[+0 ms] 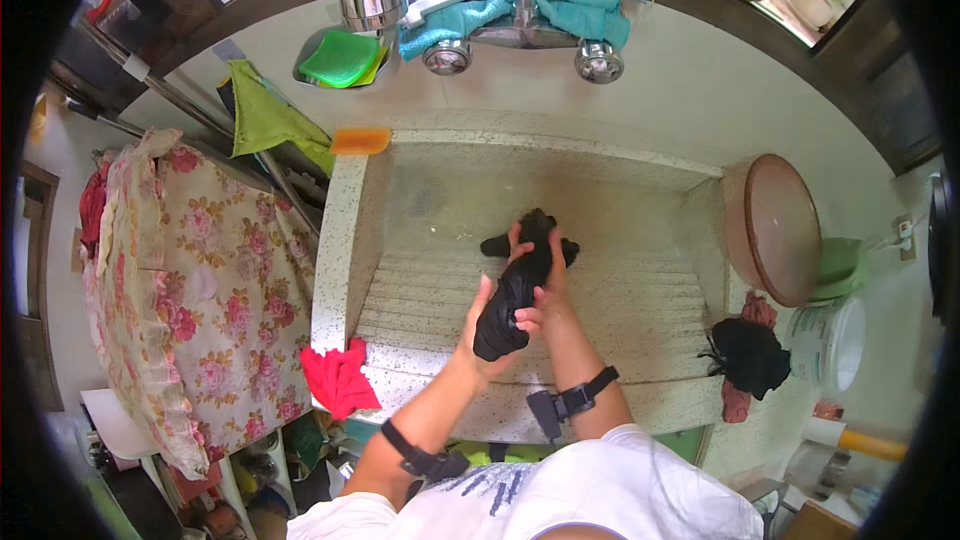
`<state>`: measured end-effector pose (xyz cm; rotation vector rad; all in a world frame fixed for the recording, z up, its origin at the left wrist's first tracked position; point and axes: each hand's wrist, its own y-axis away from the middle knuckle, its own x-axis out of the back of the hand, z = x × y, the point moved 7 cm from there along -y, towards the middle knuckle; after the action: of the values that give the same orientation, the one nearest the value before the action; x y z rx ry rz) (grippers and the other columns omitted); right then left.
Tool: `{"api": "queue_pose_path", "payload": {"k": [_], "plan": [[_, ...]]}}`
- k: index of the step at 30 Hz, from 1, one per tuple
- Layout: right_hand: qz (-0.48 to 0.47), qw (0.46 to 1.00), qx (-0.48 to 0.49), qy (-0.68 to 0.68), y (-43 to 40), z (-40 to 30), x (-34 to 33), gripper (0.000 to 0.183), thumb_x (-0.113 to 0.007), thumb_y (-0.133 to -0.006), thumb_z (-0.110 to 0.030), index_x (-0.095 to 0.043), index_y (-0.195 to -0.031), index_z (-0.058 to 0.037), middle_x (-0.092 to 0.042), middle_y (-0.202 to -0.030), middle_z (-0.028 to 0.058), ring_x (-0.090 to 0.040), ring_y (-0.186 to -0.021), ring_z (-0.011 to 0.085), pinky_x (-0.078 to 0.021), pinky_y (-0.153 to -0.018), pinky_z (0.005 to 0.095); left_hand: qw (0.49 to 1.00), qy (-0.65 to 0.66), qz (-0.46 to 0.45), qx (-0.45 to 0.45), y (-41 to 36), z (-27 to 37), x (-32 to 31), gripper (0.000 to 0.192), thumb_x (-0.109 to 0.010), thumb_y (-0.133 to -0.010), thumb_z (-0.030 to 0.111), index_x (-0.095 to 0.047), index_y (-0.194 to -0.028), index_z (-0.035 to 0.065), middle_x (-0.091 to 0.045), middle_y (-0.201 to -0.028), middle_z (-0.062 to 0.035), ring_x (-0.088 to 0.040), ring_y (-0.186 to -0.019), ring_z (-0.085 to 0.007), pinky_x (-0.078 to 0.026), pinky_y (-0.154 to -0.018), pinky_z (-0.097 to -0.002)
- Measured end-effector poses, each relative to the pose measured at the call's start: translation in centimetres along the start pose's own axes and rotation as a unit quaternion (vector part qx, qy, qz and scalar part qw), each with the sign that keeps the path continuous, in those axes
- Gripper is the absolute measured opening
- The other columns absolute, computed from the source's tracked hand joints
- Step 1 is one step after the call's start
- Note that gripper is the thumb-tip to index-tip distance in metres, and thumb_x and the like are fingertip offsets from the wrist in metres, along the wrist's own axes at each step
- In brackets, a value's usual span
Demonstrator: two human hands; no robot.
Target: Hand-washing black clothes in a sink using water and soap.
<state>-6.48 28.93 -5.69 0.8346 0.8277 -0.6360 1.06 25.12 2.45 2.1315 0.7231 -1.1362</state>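
A bunched black cloth item lies between my two hands over the ribbed slope of a speckled stone laundry sink. My left hand cups its near end from the left and below, with fingers also around its upper part. My right hand grips it from the right side. The far end of the black cloth hangs at the edge of cloudy water in the basin. Which fingers belong to which hand near the middle is partly hard to tell.
A red cloth drapes the sink's left front corner; an orange sponge sits at the back left. Black cloth lies on the right ledge near a leaning basin and white bucket. A faucet rises behind.
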Motion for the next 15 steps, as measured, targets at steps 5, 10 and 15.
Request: {"api": "queue_pose_path", "payload": {"k": [5,10,15], "plan": [[0.064,0.932,0.052,0.354,-2.2,-3.2,-1.2,0.027,-0.073,-0.083,-0.024,-0.061,-0.094,-0.0021,-0.06,-0.073,0.0032,-0.058,-0.063,0.0135,-0.0488,-0.057,0.029,0.776,-0.571,0.259,0.066,0.7,4.7,0.6,0.048,-0.07,-0.084,0.034,-0.055,-0.115,0.001,-0.063,-0.086,-0.0091,-0.059,-0.076,-0.0177,-0.05,-0.069,-0.0322],[0.195,0.809,0.125,0.541,-2.0,-4.3,-2.4,0.01,-0.069,-0.079,-0.011,-0.063,-0.077,-0.003,-0.057,-0.063,0.0041,-0.053,-0.052,0.0169,-0.0458,-0.049,0.0335,0.459,-0.869,0.184,-0.012,-2.5,7.9,1.2,0.049,-0.066,-0.08,0.024,-0.049,-0.114,-0.0061,-0.063,-0.089,-0.017,-0.063,-0.08,-0.0273,-0.05,-0.072,-0.0368],[0.294,0.81,0.259,0.436,-1.5,-6.4,-0.4,0.01,-0.067,-0.08,-0.01,-0.061,-0.076,-0.0036,-0.057,-0.066,0.0064,-0.054,-0.055,0.0198,-0.0458,-0.052,0.0343,0.312,-0.916,0.202,-0.152,-3.9,9.5,4.1,0.061,-0.068,-0.08,0.02,-0.037,-0.126,-0.0069,-0.062,-0.091,-0.0237,-0.063,-0.084,-0.032,-0.05,-0.075,-0.038]]}}
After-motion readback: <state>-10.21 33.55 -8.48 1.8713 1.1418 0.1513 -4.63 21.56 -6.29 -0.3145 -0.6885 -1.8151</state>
